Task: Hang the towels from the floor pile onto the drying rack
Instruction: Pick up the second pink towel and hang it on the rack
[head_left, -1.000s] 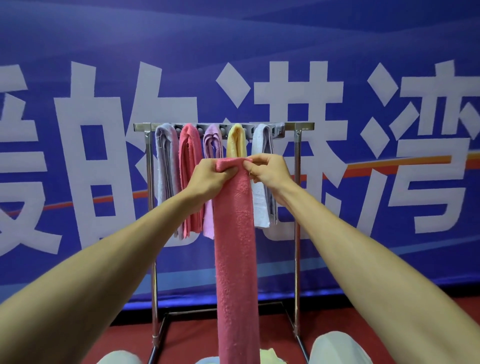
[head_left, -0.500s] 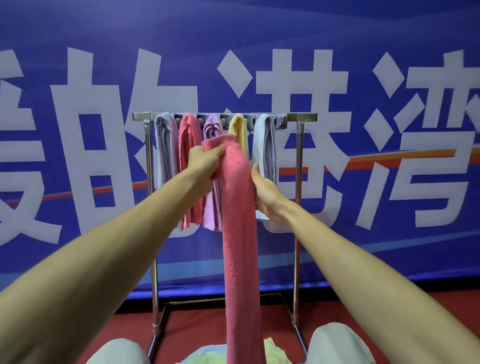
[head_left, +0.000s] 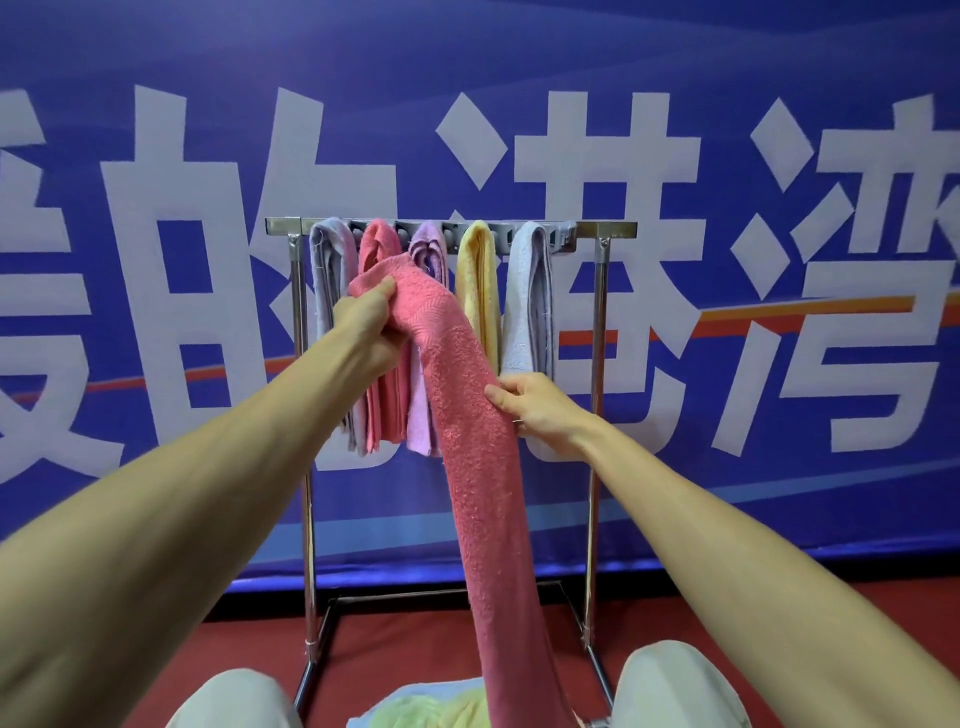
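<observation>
A blue banner (head_left: 675, 78) with large white characters stood behind the drying rack (head_left: 608, 228), which rested on a red floor (head_left: 415, 644). Five towels already hung from the rack's top bar. A long pink towel (head_left: 467, 395) was in the air before them. The left hand (head_left: 371, 332) had its fingers clamped on the top end, just below the bar. The right hand (head_left: 540, 410) had its fingers pinched on the towel's edge midway down. The tail trailed toward the floor pile (head_left: 415, 712). The step in hand looked like hanging this towel. The next move probably called for lifting the top end over the bar at a free spot, then evening both halves.
</observation>
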